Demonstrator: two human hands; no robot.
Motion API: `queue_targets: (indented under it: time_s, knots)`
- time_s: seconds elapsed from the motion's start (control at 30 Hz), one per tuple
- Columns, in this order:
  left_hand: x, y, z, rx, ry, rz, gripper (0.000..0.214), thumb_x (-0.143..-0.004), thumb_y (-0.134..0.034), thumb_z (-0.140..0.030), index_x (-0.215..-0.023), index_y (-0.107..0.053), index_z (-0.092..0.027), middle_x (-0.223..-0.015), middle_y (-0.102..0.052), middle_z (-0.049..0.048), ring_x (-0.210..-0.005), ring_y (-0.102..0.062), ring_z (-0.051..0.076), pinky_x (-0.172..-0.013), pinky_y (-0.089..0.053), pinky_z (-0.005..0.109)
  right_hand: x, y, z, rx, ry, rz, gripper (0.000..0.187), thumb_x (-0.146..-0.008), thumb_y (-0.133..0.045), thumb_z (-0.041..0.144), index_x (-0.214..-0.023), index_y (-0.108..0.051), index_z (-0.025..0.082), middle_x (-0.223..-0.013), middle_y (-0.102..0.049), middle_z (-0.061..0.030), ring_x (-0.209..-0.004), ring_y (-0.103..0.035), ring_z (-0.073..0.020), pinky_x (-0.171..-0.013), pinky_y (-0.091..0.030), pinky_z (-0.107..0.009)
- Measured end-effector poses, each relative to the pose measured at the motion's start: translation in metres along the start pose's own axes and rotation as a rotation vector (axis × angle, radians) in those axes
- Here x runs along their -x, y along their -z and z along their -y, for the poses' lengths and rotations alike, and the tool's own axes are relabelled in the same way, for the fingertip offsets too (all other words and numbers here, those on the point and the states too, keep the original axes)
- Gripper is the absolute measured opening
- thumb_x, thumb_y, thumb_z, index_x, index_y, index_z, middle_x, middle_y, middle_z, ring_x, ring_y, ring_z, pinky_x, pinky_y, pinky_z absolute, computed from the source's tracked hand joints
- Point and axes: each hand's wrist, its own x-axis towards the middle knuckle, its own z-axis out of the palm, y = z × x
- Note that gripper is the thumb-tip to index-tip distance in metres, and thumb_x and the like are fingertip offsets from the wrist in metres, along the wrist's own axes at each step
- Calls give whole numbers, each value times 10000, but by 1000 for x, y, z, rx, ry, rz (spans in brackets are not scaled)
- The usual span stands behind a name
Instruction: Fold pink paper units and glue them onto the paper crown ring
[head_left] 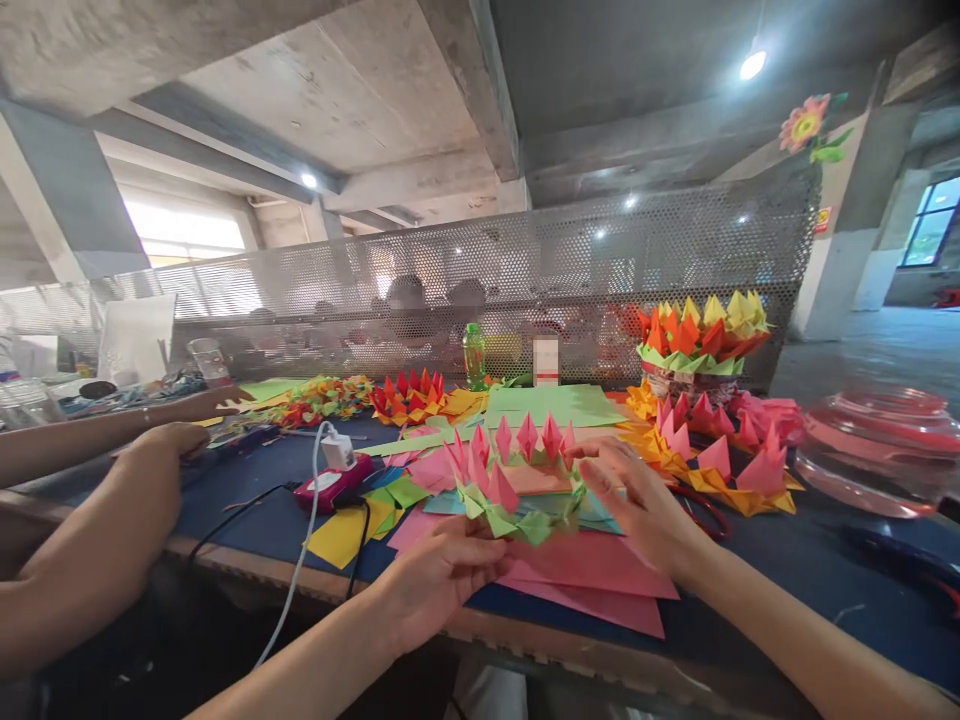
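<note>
A ring of folded paper petals, a paper lotus [534, 525], stands in front of me with pink points above and pale green leaves below. Low on its near left side, the thumb and fingers of my left hand [442, 575] pinch a green leaf. At the ring's right side, the curved fingers of my right hand [634, 490] hold its edge by a pink petal; their tips are partly hidden. Beneath the ring lie pink paper sheets [592, 580] and blue ones.
A co-worker's arms [127, 500] reach in from the left. A maroon power strip [330, 485] with a white cable lies beside yellow sheets [337, 538]. Finished paper lotuses [701, 345], a pink-tinted jar [877, 450] and a green bottle [474, 358] stand before a perforated metal screen [337, 290].
</note>
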Motion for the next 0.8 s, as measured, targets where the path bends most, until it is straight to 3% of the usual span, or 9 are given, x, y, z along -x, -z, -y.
queue_targets:
  time_s: [0.07, 0.17, 0.4, 0.5, 0.63, 0.8]
  knots:
    - [9, 4, -6, -30, 29, -14, 360, -654, -873, -110, -997, -765, -82, -1133, -747, 155, -1027, -717, 244, -863, -548, 266, -3, -2, -11, -16, -41, -60, 334, -1074, -411, 457, -1121, -644, 222, -1172, -655, -84, -1125, -602, -252, -1007, -460, -445]
    - [18, 11, -15, -71, 26, -37, 402, -658, -874, -144, -1044, -766, -109, -1182, -740, 140, -1073, -708, 253, -901, -534, 273, -6, -5, -29, -31, -102, -107, 287, -1043, -533, 416, -1164, -644, 181, -1201, -655, -83, -1100, -631, -245, -974, -503, -478]
    - [20, 27, -28, -149, -8, -184, 545, -661, -908, -160, -1156, -680, -180, -1066, -763, 80, -948, -734, 208, -853, -538, 277, -7, -14, -57, -52, -258, -22, 295, -1004, -633, 351, -1240, -628, 175, -1235, -655, -85, -1028, -673, -226, -876, -580, -435]
    - [16, 28, -29, -189, -11, -218, 462, -754, -880, -227, -1149, -646, -177, -1053, -757, 82, -914, -740, 203, -829, -542, 282, -6, -20, -62, -66, -288, 9, 316, -1000, -638, 349, -1264, -618, 177, -1268, -643, -91, -1070, -664, -241, -905, -570, -457]
    - [7, 23, -31, -287, 6, -216, 266, -967, -690, -321, -1150, -626, -140, -1012, -718, 61, -818, -708, 170, -718, -571, 295, -8, -25, -64, -108, -297, 88, 338, -999, -641, 350, -1287, -606, 176, -1279, -637, -94, -1068, -665, -243, -895, -575, -456]
    - [-4, 27, -33, -439, 28, -203, 252, -1003, -641, -323, -1170, -624, -134, -954, -686, 36, -711, -668, 135, -615, -567, 262, -13, -33, -60, -182, -278, 205, 340, -1001, -640, 346, -1292, -603, 175, -1254, -648, -90, -1037, -677, -234, -875, -585, -443]
